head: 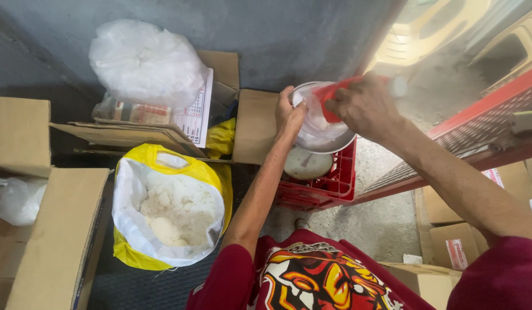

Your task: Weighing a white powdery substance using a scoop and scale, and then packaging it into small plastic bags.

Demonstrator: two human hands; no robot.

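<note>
Grey concrete wall (289, 34) rising behind, rough floor (386, 224) spreading below, cardboard boxes (53, 229) crowding the left side.

Standing over a red crate (335, 186) with a scale (306, 163) resting on it and a metal pan (335, 143) sitting on top of the scale. Lying in the pan: a clear plastic bag (314, 123) with its mouth pulled up.

Left hand (289, 115) closing on the bag's near edge at the pan's left rim, fingers curled, thumb pinching the plastic. Right hand (363, 106) wrapping shut around a red scoop (330, 95), tilting it over the bag's mouth, fingers hiding most of the handle.

Sitting well to the left of the crate: a yellow sack (220, 178) with a white liner folded over its rim, standing open, holding lumpy white powder (174, 212). Resting behind it: a bulging white bag (145, 60) on an open box, a calendar sheet (194, 115) leaning beside it. Running along the right: a red mesh shelf (478, 129).
</note>
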